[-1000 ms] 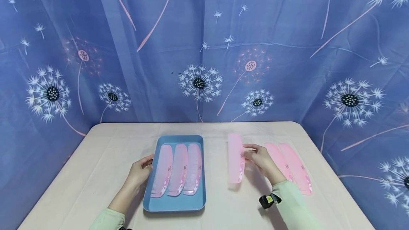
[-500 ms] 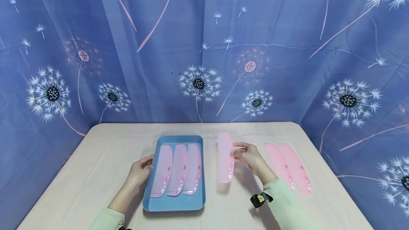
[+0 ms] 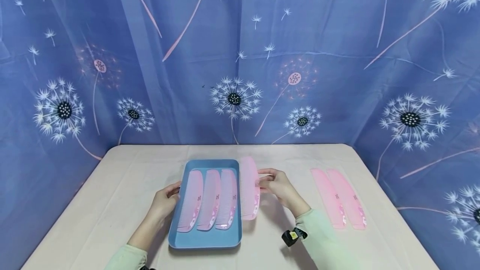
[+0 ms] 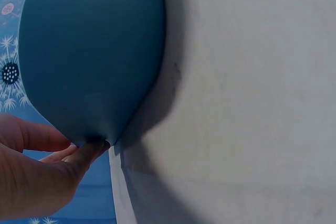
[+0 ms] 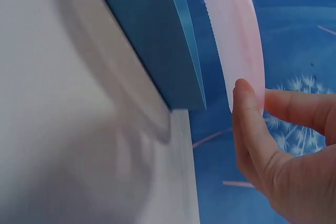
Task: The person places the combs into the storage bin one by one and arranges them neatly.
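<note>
In the head view my right hand (image 3: 279, 191) pinches a pink comb (image 3: 250, 191) by its curved back edge, holding it off the table just beyond the tray's right rim. The right wrist view has the thumb and fingers on either side of that comb (image 5: 239, 40), its teeth toward the tray wall (image 5: 152, 40). My left hand (image 3: 163, 203) grips the left side of the blue tray (image 3: 204, 241); fingers and thumb meet at its edge (image 4: 94, 77) in the left wrist view. Inside the tray, three pink combs lie side by side: left (image 3: 190, 201), middle (image 3: 209, 199), right (image 3: 226, 199).
Two more pink combs, one nearer (image 3: 329, 199) and one farther right (image 3: 346, 199), lie slanted on the pale tablecloth (image 3: 277, 245). A blue dandelion-print curtain (image 3: 240, 53) hangs behind the table and along both sides.
My right hand has carried its comb leftward across the table to beside the tray, uncovering the two combs on the right. The left hand and the tray have stayed in place.
</note>
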The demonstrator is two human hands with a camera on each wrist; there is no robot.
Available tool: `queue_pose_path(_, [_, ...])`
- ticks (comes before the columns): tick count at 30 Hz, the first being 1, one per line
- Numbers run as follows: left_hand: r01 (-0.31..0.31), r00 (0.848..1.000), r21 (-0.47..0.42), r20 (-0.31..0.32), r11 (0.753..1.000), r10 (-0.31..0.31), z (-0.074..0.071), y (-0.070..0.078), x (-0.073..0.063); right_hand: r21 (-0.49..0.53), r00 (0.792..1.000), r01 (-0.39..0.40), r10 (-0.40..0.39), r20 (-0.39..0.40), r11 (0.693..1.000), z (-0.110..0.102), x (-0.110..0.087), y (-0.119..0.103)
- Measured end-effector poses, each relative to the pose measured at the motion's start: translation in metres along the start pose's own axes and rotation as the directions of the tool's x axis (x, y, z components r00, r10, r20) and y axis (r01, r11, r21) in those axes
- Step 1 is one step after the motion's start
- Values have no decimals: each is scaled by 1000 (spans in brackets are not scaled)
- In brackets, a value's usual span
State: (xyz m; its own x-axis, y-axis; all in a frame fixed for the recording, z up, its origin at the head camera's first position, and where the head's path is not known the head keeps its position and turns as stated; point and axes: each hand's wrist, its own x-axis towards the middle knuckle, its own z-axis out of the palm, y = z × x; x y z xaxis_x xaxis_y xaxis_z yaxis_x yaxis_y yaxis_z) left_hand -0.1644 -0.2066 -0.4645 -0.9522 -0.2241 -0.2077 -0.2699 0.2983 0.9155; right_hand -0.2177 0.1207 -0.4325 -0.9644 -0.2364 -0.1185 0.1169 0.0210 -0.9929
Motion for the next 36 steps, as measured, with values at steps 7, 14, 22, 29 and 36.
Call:
queue_pose_path(7, [0,1000,9,-3,1000,0,1,0,1,2,999,6,-6,40,1000,17,1,0])
queue_pose_path(14, [5,1000,2,-1,1000,-5,2,0,1,18,997,-1,-1,73,1000,32,4,2])
queue_pose_path(22, [15,1000,11,-3,1000,-15,2,-1,1,-5,997,0,0,81,1000,50,6,1])
queue_pose_path(29, [-2,1000,19,-9,1000,2,3,0,0,-19,995,12,-10,95,1000,62,7,5])
queue_pose_path(36, [7,1000,29,-9,1000,-7,2,1,0,2,994,-1,0,110,1000,72,12,10])
